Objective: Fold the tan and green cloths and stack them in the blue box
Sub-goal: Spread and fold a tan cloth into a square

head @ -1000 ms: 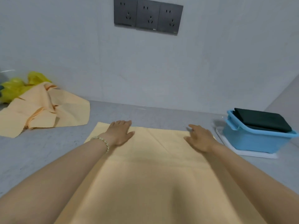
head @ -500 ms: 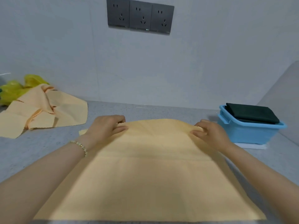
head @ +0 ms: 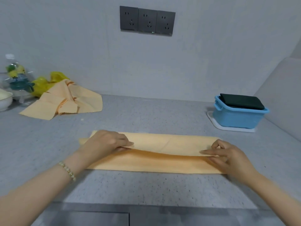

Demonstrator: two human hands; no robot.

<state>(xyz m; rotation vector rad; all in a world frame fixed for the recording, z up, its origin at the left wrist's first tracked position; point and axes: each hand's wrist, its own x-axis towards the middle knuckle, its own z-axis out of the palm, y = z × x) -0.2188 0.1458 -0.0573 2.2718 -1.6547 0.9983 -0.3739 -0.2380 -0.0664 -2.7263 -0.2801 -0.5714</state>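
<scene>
A tan cloth (head: 162,144) lies across the grey counter (head: 146,115), folded over into a long strip. My left hand (head: 107,142) pinches the left end of its upper layer. At the right end my right hand (head: 226,152) pinches the same edge. The upper layer's near edge sits a little short of the lower layer's near edge. A blue box (head: 236,118) stands at the far right on a white mat, with a folded dark green cloth (head: 241,101) on top of it. A second tan cloth (head: 65,101) lies crumpled at the far left.
Behind the crumpled cloth are a yellow bag (head: 44,84), a clear plastic bottle (head: 14,75) and a white bowl (head: 4,100). Dark wall sockets (head: 147,21) hang on the back wall. A side wall rises to the right of the box. The counter's front edge runs near me.
Both hands took hold of the cloth's far edge and drew it toward me, folding the spread cloth in half into a strip. The view also tilted and shifted.
</scene>
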